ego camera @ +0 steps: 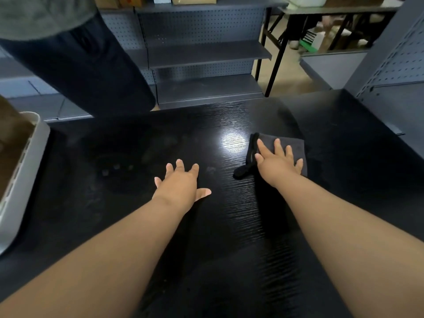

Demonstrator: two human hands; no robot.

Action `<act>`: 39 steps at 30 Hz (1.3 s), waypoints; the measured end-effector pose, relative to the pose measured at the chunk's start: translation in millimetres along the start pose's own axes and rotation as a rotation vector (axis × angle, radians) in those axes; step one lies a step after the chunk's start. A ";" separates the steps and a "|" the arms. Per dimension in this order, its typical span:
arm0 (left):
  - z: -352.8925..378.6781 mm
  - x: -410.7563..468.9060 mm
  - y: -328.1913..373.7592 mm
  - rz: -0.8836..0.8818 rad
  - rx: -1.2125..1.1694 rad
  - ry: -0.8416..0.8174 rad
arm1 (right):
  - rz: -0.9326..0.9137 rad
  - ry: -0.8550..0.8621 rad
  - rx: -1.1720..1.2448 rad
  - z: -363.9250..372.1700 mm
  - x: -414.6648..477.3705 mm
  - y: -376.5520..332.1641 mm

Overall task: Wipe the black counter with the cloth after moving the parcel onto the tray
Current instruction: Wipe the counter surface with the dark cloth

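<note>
Cloth (296, 145): a dark grey, soft-napped square, folded flat, lying on the right half of the tabletop (137, 145), just right of a bright patch of glare (232, 142). Its left border is a thicker black rolled edge (243, 172) that curls toward me and ends in a rounded lump. My right hand (278, 160) lies palm-down on top of the cloth, fingers straight and spread, pressing it to the surface and grasping nothing. My left hand (181, 182) rests flat on the bare tabletop, well apart from the cloth, fingers splayed and thumb out to the side, also holding nothing.

The tabletop is black, glossy, with a fine raised wood grain that shows where the light strikes; faint pale smudges (114, 167) mark it left of centre. At its left end sits a pale plastic tray (29, 143) with rounded corners and slotted walls. A brown parcel (11, 138) lies inside it, cut off by the edge of the view.

Beyond the far edge stands grey metal shelving (206, 53) with a perforated back panel and flat bare shelves. A person (80, 65) in dark trousers and a grey top stands at upper left, near the tabletop. A black-legged folding table (332, 10) stands at upper right on a light floor
</note>
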State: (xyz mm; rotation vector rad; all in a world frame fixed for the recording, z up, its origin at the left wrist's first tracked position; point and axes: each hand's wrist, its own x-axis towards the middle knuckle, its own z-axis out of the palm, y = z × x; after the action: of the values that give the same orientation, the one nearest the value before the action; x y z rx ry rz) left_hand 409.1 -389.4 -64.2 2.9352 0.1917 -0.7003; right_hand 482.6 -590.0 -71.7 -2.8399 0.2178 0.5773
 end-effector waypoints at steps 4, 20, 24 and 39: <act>-2.8 2.7 0.8 -0.002 -0.002 -0.038 | -0.007 0.007 -0.016 -2.6 8.4 -3.9; -20.5 -11.0 -9.5 0.065 -0.018 -0.086 | -0.145 -0.014 -0.104 -12.4 62.8 -90.9; -42.0 -13.6 -41.8 0.091 0.012 -0.018 | -0.227 -0.028 -0.130 -6.1 67.6 -127.9; -46.0 5.2 -113.9 -0.147 0.026 0.166 | -0.685 -0.051 -0.218 23.8 33.9 -152.8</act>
State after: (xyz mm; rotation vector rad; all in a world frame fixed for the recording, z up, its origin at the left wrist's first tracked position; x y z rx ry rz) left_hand 416.9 -270.1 -35.5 3.0278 0.4198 -0.4783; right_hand 533.9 -440.4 -76.2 -2.8232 -0.8383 0.5318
